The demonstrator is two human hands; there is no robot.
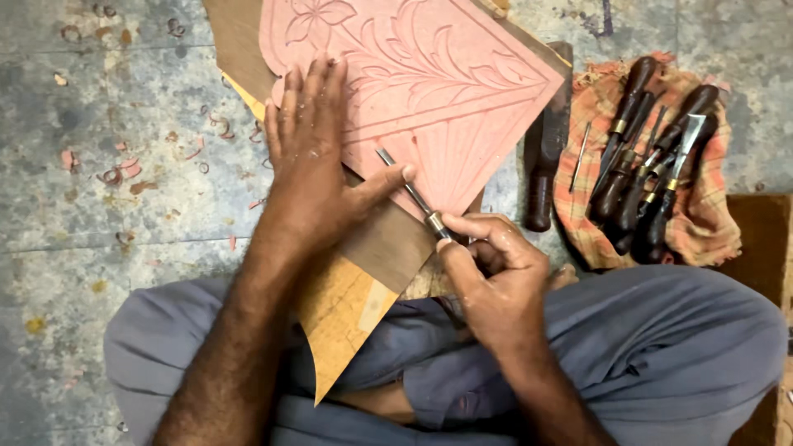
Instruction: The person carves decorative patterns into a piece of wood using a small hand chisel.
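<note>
Two bare hands work over a pink carved panel (429, 74) that lies across the seated person's lap and the concrete floor (99, 190). Pinkish wood shavings (116, 169) are scattered over the floor at the far left, well apart from the hands.

Next comes the left hand (310, 157), spread flat and fairly wide, fingers stretched forward and close together, palm pressing down on the panel's lower left edge. Its thumb reaches out to the right and touches the metal shaft of a carving chisel (409, 192), steadying it against the panel's surface. Under the panel lies a brown wooden board (388, 248), and below that a yellowish pointed board (339, 322) juts down toward the grey trousers (661, 347).

Further right, the right hand (487, 281) is curled tightly about the chisel's handle end, fingers folded in, thumb and forefinger pinching just behind the brass ferrule. The chisel slants up and to the left, its tip resting on the fluted lower part of the panel, near the carved leaf scrolls.

Just beside the panel's right corner lies a dark wooden mallet (545, 149), untouched. At the far right an orange checked cloth (710, 223) is spread on the floor, bearing a bundle of dark-handled chisels (644, 157) lying close together, well clear of both hands.
</note>
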